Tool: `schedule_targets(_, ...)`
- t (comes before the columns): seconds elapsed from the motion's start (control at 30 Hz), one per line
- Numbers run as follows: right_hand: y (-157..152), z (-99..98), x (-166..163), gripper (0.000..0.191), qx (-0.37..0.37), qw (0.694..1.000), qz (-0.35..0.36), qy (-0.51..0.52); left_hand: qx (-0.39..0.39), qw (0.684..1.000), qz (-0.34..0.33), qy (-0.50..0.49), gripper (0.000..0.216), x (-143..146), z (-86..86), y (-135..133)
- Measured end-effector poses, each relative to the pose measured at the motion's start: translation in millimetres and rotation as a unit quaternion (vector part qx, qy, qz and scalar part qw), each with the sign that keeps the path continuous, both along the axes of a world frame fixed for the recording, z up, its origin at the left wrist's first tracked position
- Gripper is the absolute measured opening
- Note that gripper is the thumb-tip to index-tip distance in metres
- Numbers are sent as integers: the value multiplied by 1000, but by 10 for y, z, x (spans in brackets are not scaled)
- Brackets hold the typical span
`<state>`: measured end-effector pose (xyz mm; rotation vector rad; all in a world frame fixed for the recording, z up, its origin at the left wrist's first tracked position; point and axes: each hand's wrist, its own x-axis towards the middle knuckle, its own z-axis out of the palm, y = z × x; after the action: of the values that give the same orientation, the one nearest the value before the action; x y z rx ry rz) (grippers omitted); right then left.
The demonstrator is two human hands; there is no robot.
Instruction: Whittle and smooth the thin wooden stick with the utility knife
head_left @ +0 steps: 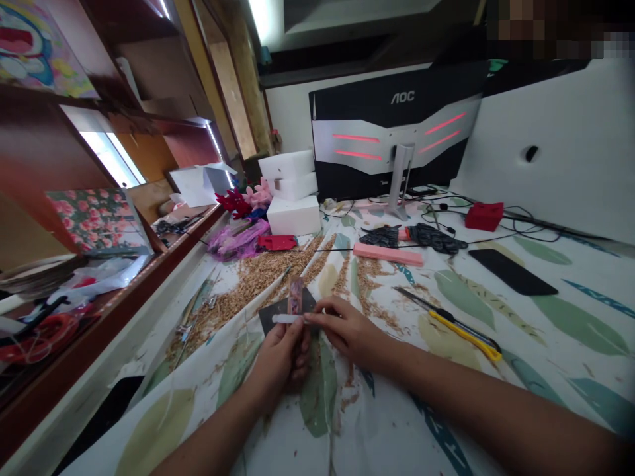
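Note:
My left hand (284,354) is closed around a small reddish-brown carved block (296,291), which stands up above its fingers. A short white stick (285,318) lies crosswise in front of the block, by my left thumb. At the stick's right end, the thumb and forefinger of my right hand (350,330) are pinched together. A dark square sheet (268,318) lies on the table beneath the block. Right of my hands rests a yellow-and-black utility knife (461,330) with its blade out.
Wood shavings (258,284) cover much of the leaf-patterned cloth (377,423). Farther back are a pink bar (387,254), black gloves (436,237), a black phone-like slab (513,271), a red box (485,216), white foam blocks (294,215) and a monitor (347,139). Shelves line the left.

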<state>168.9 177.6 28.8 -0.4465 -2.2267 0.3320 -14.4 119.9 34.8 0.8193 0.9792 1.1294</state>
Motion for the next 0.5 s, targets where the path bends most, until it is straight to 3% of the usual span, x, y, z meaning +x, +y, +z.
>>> schedule_targets(0.27,6,65,36,17,-99,992,-36,67,8,999,36,16,34,-72,-16,56)
schedule_targets(0.5,-7,84,47,22,-93,993,-43,58,13,998,52,42,38,-38,17,21)
